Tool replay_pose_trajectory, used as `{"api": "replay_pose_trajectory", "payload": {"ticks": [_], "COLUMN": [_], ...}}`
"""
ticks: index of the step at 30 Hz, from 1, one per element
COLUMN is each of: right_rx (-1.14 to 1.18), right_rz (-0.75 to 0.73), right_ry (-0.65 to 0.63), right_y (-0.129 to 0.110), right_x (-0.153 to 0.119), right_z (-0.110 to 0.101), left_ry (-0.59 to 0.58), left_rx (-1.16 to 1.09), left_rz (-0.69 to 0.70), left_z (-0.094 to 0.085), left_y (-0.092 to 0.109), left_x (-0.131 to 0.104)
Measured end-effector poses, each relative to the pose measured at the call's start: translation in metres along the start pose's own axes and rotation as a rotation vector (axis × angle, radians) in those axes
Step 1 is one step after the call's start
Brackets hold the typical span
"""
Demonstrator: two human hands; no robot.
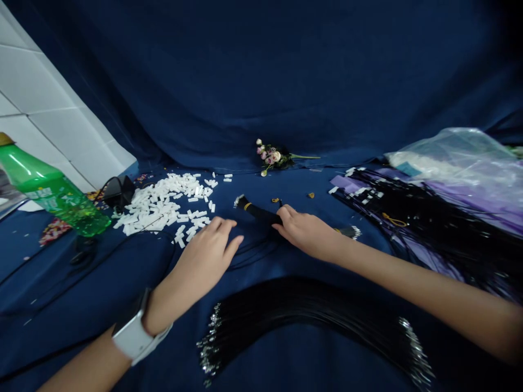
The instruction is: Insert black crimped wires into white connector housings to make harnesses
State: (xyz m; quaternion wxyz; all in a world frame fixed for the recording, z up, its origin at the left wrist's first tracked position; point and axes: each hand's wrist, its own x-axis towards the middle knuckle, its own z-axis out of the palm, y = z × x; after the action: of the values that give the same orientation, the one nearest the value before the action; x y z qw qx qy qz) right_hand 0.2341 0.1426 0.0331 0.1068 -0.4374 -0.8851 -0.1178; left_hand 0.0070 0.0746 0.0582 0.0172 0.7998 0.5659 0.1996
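Observation:
My right hand [301, 228] is closed around a bundle of black cords [259, 213] near the middle of the cloth. A yellow rubber band wraps the bundle near its left end, where small silvery tips show; more silvery tips [354, 232] stick out past my right wrist. To the left, my left hand [210, 247] hovers with fingers apart and nothing in it, close to scattered white plastic pieces [159, 201]. In front of both hands lies a larger curved bundle of black cords [302, 302] with metal ends at both sides.
A green bottle [53, 188] leans at the left beside a black object [118, 191]. Artificial flowers [272, 157] lie at the back. Rubber bands [311, 195] rest near my right hand. At the right are many black cords [441, 218] and a clear plastic bag [457, 158].

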Motion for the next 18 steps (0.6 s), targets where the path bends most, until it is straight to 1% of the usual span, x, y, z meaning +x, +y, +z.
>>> {"api": "replay_pose_trajectory", "payload": {"ticks": [4, 7, 10, 14, 16, 18], "right_rx": [-0.017, -0.017, -0.008, 0.016, 0.034, 0.053], "right_rz": [0.010, -0.008, -0.029, -0.034, -0.004, 0.065], "right_ry": [0.027, 0.034, 0.035, 0.038, 0.051, 0.080], "right_y": [-0.006, -0.008, -0.013, -0.020, -0.018, -0.011], "right_x": [-0.017, -0.033, -0.047, -0.059, -0.062, -0.064], "right_z": [-0.022, -0.038, -0.048, -0.048, -0.047, -0.048], "left_ry": [0.163, 0.217, 0.208, 0.134, 0.095, 0.063], "left_rx": [-0.102, -0.145, -0.136, -0.075, -0.038, -0.011], "left_rz": [0.004, 0.054, 0.096, 0.133, 0.141, 0.144], "left_z": [0.002, 0.004, 0.005, 0.005, 0.004, 0.002], "left_y": [0.005, 0.010, 0.014, 0.020, 0.024, 0.028], "left_x": [0.030, 0.040, 0.039, 0.031, 0.029, 0.028]}}
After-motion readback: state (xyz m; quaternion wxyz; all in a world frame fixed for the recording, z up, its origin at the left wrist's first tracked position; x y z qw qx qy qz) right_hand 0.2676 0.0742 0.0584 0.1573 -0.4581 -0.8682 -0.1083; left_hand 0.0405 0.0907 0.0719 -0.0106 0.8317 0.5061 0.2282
